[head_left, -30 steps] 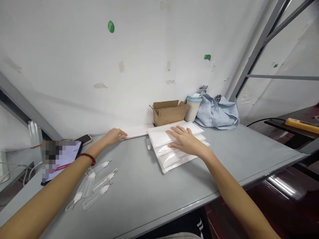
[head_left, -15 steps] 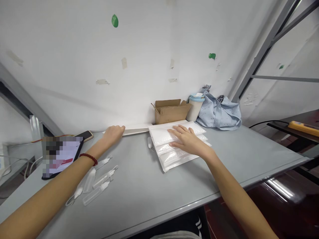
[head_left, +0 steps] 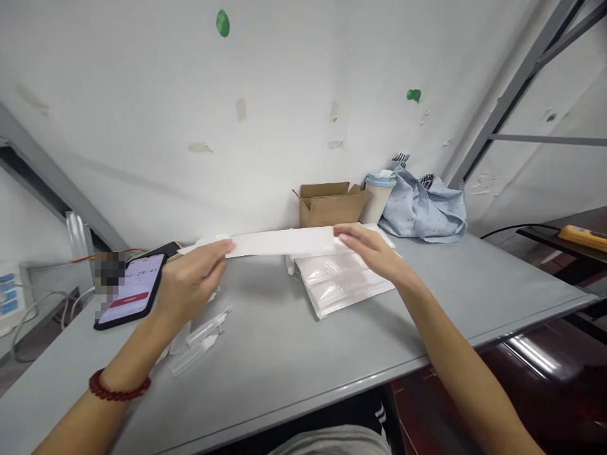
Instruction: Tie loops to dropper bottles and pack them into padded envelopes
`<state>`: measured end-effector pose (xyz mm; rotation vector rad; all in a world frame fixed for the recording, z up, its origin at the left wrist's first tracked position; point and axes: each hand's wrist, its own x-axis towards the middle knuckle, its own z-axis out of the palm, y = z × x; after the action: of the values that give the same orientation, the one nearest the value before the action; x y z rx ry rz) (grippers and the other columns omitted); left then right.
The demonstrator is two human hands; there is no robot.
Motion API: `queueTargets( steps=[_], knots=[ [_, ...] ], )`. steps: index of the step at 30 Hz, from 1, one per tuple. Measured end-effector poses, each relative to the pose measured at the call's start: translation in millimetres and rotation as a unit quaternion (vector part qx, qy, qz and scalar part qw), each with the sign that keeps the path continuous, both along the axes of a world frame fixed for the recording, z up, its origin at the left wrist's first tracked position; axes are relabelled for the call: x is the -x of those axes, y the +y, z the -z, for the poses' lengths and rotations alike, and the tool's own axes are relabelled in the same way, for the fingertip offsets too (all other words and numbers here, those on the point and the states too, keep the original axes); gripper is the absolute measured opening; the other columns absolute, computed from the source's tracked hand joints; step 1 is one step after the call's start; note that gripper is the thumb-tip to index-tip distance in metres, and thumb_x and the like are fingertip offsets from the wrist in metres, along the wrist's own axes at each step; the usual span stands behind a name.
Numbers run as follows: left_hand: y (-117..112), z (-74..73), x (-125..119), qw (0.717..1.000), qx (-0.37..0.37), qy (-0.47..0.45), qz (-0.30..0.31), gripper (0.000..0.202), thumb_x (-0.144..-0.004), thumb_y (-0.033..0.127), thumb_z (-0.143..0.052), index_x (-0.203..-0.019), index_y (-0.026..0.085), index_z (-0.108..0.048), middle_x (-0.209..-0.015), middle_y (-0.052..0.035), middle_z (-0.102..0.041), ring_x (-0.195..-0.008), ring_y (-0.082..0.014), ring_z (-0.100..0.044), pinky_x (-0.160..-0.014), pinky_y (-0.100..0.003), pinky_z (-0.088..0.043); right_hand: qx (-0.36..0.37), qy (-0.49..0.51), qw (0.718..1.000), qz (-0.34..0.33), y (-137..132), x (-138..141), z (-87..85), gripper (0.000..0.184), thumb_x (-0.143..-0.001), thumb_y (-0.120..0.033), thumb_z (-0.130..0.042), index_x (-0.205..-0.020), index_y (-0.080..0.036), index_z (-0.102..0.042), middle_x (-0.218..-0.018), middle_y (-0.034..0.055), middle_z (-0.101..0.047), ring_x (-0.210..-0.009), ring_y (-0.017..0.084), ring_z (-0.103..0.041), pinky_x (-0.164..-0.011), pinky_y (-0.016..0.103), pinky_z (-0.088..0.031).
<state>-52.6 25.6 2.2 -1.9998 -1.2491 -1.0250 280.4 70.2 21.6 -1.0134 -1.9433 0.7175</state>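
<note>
A long flat white strip, like paper or thin card (head_left: 282,242), spans the gap between my two hands above the table (head_left: 275,354). My left hand (head_left: 192,276) is closed on its left part, fingertips at the edge. At the strip's right end, my right hand (head_left: 370,248) grips it between thumb and fingers. Below that hand lie several overlapping white bubble mailers (head_left: 339,283), partly covered by the strip. Several small clear plastic bottles with white tips (head_left: 194,361) lie near my left forearm, some hidden behind it. Another white-tipped piece (head_left: 291,265) shows beside the mailers.
Along the wall stand an open cardboard box (head_left: 332,210), a cup with a blue lid (head_left: 378,197) and a light blue cloth bag (head_left: 424,208). A phone with a lit screen (head_left: 133,294) lies at the left, near cables and a power strip (head_left: 12,294).
The white strip has come up off the table's back edge and towards me. My right hand has left the top of the mailers and taken the strip's right end.
</note>
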Motion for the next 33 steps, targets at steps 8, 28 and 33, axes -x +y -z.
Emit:
queueTargets(
  steps=[8,28,33],
  knots=[
    [-21,2.2,-32,0.969,-0.049,0.09,0.226,0.04,-0.08,0.003,-0.059,-0.116,0.02,-0.058,-0.11,-0.0092,-0.069,-0.108,-0.0222,-0.062,-0.089,-0.04,-0.053,0.31,0.134,0.928,-0.159,-5,-3,-8.4,0.052,-0.076,-0.044,-0.068,-0.118,-0.016,-0.057,-0.093,0.0097,-0.071,-0.069,0.016,-0.064,-0.065,0.031,-0.051],
    [-25,-21.4,-23,0.615,0.68,-0.371,0.148,0.023,-0.069,0.028,-0.067,-0.09,0.021,-0.072,-0.075,-0.0026,-0.072,-0.071,-0.02,-0.067,-0.063,-0.029,-0.051,-0.085,-0.262,0.958,-0.085,-35,31,11.6,0.026,-0.091,-0.02,-0.041,-0.11,-0.015,-0.059,-0.093,0.0093,-0.065,-0.079,0.019,-0.061,-0.069,0.035,-0.05],
    [-34,-8.4,-49,0.603,0.68,-0.391,0.146,0.02,-0.066,0.026,-0.067,-0.084,0.02,-0.07,-0.071,0.0001,-0.069,-0.07,-0.0193,-0.064,-0.059,-0.026,-0.047,-0.18,-0.279,0.928,-0.171,-61,52,20.9,0.081,-0.078,-0.054,-0.06,-0.139,-0.01,-0.03,-0.136,0.0211,-0.042,-0.125,0.033,-0.037,-0.099,0.052,-0.036]
  ],
)
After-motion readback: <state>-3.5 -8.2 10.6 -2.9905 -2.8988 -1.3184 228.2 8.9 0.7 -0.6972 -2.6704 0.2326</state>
